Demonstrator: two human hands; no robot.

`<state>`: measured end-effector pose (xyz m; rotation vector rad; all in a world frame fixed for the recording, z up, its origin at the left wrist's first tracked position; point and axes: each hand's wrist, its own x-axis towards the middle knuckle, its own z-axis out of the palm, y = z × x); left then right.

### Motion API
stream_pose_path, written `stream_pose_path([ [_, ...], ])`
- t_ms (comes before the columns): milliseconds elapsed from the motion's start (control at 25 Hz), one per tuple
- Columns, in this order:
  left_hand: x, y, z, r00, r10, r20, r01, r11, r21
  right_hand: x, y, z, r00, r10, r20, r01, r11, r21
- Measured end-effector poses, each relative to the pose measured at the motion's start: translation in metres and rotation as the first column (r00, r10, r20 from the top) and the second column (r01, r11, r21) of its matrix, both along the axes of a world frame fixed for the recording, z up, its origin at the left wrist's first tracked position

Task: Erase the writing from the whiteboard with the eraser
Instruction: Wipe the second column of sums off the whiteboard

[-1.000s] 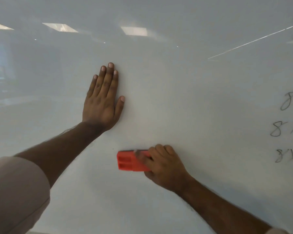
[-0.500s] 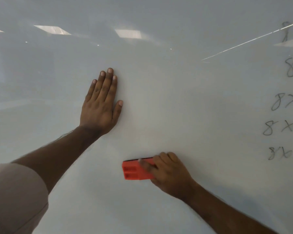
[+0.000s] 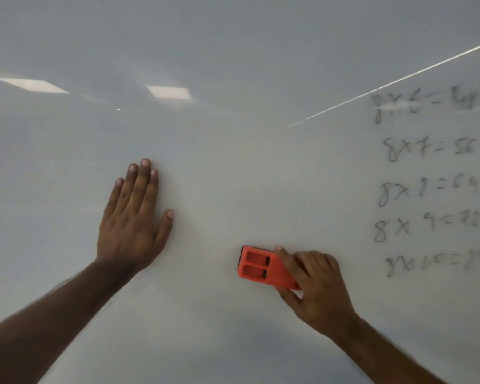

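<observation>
The whiteboard (image 3: 233, 167) fills the whole view. My right hand (image 3: 317, 286) grips an orange eraser (image 3: 258, 268) and presses it flat on the board at lower centre. Black handwriting (image 3: 427, 184), several lines of an 8-times table, runs down the right side of the board, to the right of the eraser and apart from it; it looks blurred. My left hand (image 3: 135, 217) lies flat on the board with fingers together, left of the eraser, holding nothing.
Ceiling lights reflect (image 3: 168, 92) in the upper board. A thin bright line (image 3: 385, 84) slants across the upper right. The board between my two hands and to the left carries no writing.
The view has shifted right and up, so more of the writing shows. The eraser in my right hand has slid right along the board. My left hand stays flat on the board.
</observation>
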<state>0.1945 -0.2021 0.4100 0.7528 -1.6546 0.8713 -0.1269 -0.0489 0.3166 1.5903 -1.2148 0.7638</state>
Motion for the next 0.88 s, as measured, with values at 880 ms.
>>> stream_pose_path([
  [880, -0.222, 0.081, 0.18, 0.993, -0.099, -0.061, 0.093, 0.992, -0.088, -0.094, 0.031, 0.277, 0.985, 0.01, 0.174, 0.044, 0.951, -0.306],
])
